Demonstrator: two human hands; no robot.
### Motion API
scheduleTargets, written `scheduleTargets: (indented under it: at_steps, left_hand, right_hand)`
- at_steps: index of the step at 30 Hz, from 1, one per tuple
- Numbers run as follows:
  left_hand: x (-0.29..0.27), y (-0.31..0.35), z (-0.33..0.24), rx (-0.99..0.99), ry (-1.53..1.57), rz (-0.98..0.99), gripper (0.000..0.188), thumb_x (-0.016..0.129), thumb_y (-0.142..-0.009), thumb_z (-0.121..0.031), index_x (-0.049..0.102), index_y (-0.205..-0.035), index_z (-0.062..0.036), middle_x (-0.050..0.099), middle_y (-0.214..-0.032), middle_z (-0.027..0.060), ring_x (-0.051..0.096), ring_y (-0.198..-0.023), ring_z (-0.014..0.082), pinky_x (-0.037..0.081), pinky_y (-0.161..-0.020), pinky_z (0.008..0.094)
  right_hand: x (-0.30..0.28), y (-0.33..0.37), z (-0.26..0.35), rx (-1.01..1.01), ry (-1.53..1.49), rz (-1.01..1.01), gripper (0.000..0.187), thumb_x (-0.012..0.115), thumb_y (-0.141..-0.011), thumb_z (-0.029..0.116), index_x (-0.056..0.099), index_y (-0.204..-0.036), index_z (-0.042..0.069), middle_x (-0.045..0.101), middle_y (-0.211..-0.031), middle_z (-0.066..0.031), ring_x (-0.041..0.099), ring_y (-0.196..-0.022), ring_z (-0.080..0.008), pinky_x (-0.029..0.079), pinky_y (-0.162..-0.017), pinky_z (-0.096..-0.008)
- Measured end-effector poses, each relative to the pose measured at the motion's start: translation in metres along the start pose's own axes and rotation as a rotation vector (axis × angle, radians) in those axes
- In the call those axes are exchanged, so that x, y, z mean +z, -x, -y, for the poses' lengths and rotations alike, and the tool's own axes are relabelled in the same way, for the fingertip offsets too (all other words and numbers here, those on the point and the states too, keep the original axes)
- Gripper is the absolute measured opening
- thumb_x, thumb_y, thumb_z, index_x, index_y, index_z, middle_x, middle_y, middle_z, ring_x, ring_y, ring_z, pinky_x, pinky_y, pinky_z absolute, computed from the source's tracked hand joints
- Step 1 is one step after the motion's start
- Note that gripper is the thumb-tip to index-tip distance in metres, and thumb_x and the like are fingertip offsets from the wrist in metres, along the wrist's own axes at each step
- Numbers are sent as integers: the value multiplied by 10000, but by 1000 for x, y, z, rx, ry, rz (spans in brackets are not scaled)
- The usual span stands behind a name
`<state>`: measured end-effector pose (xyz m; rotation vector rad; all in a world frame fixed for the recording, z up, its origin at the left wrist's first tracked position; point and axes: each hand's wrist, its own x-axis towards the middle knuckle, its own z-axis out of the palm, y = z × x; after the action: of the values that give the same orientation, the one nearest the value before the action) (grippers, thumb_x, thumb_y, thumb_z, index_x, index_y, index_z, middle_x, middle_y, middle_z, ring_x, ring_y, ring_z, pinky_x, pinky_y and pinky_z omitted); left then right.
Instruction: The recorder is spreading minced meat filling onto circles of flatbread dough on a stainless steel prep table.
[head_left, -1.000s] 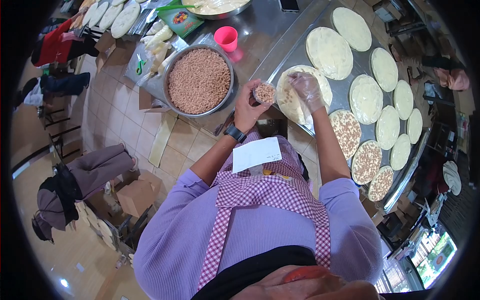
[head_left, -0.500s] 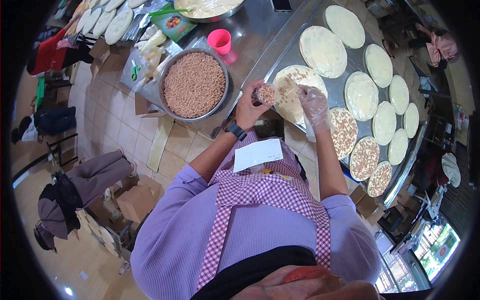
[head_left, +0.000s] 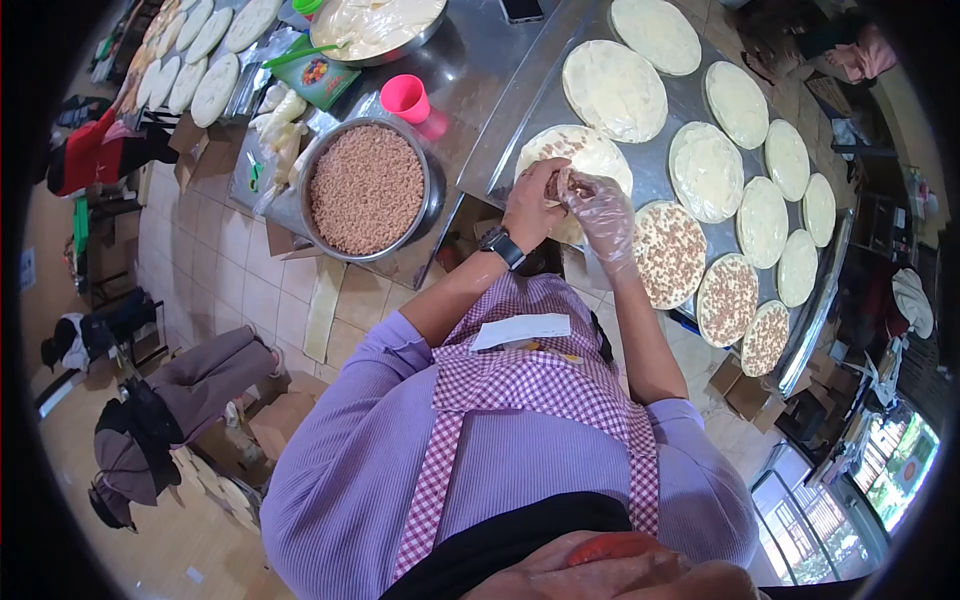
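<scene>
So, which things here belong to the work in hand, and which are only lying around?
Apparently for the job:
left hand holding a small cup, partly hidden
gloved right hand
brown crumbs
pale rounds

Apparently just lying about:
pink cup
green scissors
phone

A pale cream-coated flat round [head_left: 604, 158] lies flat, brown crumbs [head_left: 562, 141] scattered on its far side; a small cup [head_left: 563, 187], largely hidden, seems to hold crumbs above its near side.
</scene>
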<state>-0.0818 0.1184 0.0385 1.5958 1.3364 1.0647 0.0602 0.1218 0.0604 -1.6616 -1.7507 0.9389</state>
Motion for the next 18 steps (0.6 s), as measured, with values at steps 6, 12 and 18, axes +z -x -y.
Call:
scheduleTargets:
  at_steps: [6,12,18]
  left_hand:
    - [10,9,-2,-155,251,44,577,652,-621,107,485,-1150,-50,548,-1069,80,573,-943,166,509,-766,270]
    - [18,15,4,-199,256,75,590,672,-638,87,465,-1171,-57,533,-1103,77,552,-999,169,514,-781,281]
    - [10,26,21,-179,248,-12,568,675,-665,49,456,-1177,-62,508,-1147,70,515,-1068,183,515,-800,286]
  right_hand:
    - [-10,-4,11,-273,382,63,151,632,-735,124,614,-850,28,599,-815,-151,594,-778,-281,487,-660,-357]
    - [2,-15,-8,-279,686,132,84,603,-699,80,597,-755,18,582,-721,-161,591,-675,-295,482,-601,-381]
    - [-14,-32,-15,-53,83,186,159,577,-738,168,628,-747,18,606,-690,-164,607,-646,-255,476,-619,-352]
